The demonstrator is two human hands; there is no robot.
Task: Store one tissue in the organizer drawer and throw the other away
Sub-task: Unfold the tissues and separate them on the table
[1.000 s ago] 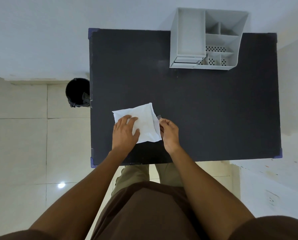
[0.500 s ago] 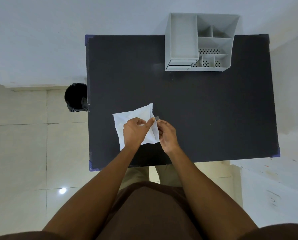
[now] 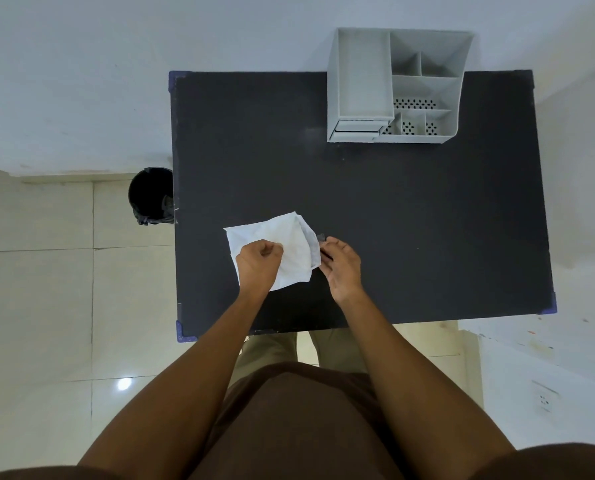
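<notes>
Two white tissues lie stacked near the front left of the black table (image 3: pixel 410 220). My left hand (image 3: pixel 257 263) is closed in a pinch on the top tissue (image 3: pixel 291 249), which sits shifted slightly left. A strip of the lower tissue (image 3: pixel 315 249) shows along the right side. My right hand (image 3: pixel 341 266) holds that right edge with its fingertips. The grey organizer (image 3: pixel 424 84) stands at the table's far edge, and its small drawer (image 3: pixel 355 128) at the front left corner is closed.
A black trash bin (image 3: pixel 150 195) stands on the tiled floor just left of the table. A white wall runs behind the table, and a white surface lies to the right. My legs are under the table's front edge.
My left hand went from lying flat on the tissues to pinching the top one, then drew it a little to the left. My right hand stayed at the right edge.
</notes>
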